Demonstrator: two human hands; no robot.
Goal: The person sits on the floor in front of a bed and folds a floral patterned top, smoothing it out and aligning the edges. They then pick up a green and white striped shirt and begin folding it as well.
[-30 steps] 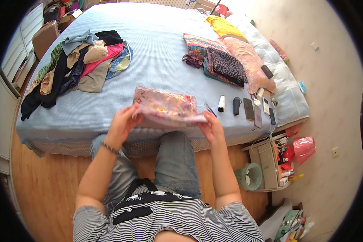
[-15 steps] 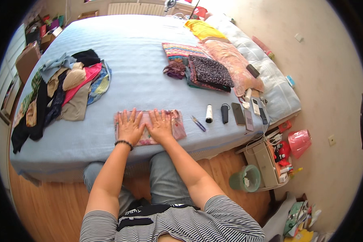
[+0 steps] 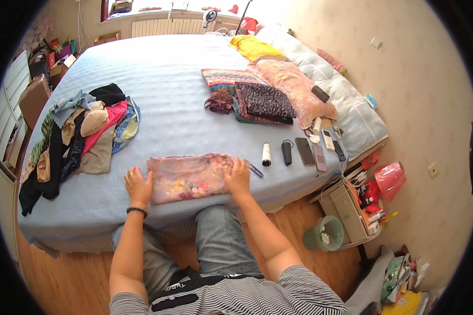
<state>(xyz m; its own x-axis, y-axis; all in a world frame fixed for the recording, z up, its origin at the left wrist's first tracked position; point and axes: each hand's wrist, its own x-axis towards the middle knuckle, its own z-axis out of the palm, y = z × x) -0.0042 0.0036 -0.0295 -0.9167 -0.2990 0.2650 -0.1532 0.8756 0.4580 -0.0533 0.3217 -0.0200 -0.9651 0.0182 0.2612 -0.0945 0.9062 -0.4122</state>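
A folded pink garment or cloth with a floral print lies flat near the bed's front edge, before me. Beside its left end is my left hand, palm turned inward and fingers apart, the thumb close to the fabric's edge. My right hand rests at the opposite end, thumb over the cloth and fingers spread along its side. Neither hand has lifted the fabric. Just past my right fingers lies a small blue-handled tool, partly covered by the hand.
A loose heap of clothes lies on the bed's left. Folded clothes sit near the pillows. A white cylinder, a black pouch-like item and phones line the right side. A green bin stands below.
Both hands have left the top of the folded cloth and moved apart to its two ends, uncovering the floral print. The view has tilted up slightly.
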